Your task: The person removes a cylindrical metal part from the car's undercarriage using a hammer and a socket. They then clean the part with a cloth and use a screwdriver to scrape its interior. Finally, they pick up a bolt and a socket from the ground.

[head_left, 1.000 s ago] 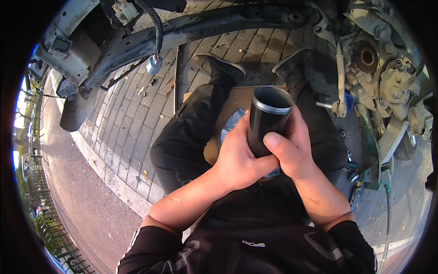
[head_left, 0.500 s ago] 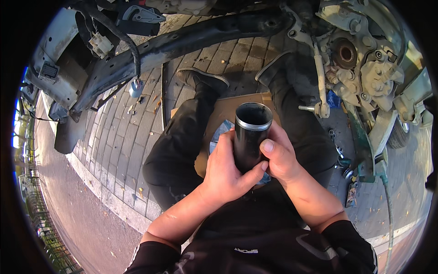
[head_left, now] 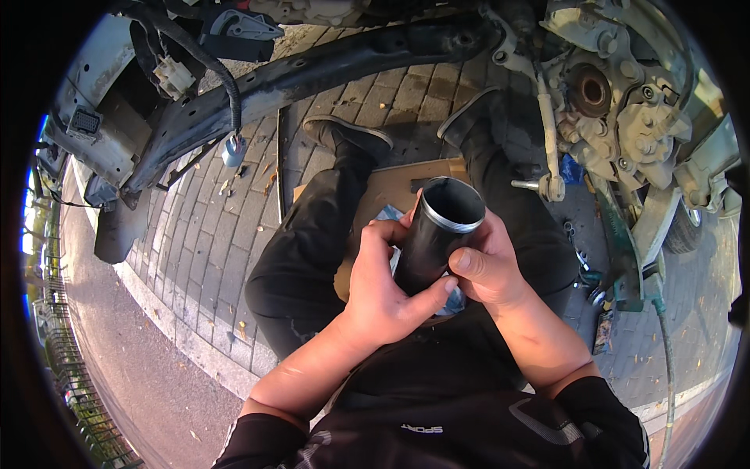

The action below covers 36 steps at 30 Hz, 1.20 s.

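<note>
Handling, apparently: black, silver-rimmed, metal-looking open cylinder [head_left: 426, 252], tilted between black-trousered legs [head_left: 312, 234].
Left hand [head_left: 384, 285]: wrapped round its left side.
Right hand [head_left: 492, 270]: clasping its right side.
Grip: next move probably calls for steadiness.

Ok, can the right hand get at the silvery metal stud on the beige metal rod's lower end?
Probably, once freed: the right hand grips the black open-topped cylinder, but nothing visible blocks the way to the silvery metal stud.
</note>
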### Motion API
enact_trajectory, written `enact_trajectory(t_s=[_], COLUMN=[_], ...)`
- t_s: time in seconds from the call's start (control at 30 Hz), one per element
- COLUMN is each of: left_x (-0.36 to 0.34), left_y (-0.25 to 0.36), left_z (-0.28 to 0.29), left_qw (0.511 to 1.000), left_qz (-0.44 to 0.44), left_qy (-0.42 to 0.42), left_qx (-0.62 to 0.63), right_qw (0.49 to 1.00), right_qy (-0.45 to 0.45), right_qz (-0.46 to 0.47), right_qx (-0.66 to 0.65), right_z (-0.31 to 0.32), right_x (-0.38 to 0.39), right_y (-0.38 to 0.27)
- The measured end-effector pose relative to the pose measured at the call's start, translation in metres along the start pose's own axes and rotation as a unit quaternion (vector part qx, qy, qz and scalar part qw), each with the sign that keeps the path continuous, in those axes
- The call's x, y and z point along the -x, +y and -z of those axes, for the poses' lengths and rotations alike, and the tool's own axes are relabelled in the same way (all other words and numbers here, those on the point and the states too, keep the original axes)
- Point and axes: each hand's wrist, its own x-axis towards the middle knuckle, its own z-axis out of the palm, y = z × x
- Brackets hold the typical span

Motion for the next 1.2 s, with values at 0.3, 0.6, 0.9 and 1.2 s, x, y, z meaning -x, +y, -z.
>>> enact_trajectory(t_s=[0.3, 0.6, 0.9, 1.2], left_x=[-0.002, -0.003, -0.002, 0.002], left_y=[-0.022, -0.016, -0.018, -0.023], left_z=[-0.002, -0.003, -0.002, -0.001], left_qw=[0.934, 0.964, 0.976, 0.975], left_qz=[0.096, 0.051, 0.023, 0.035], left_qy=[-0.116, -0.098, -0.070, -0.080], left_qx=[0.325, 0.243, 0.203, 0.203], right_qw=[0.994, 0.995, 0.997, 0.998], right_qy=[-0.030, -0.053, -0.041, -0.035], right_qz=[-0.001, 0.018, 0.011, 0.013], right_qx=[-0.105, -0.083, -0.058, -0.045], right_z=[0.013, 0.011, 0.001, -0.001], right_x=[-0.003, -0.006, -0.002, -0.002], right_y=[0.004, 0.003, 0.003, 0.006])
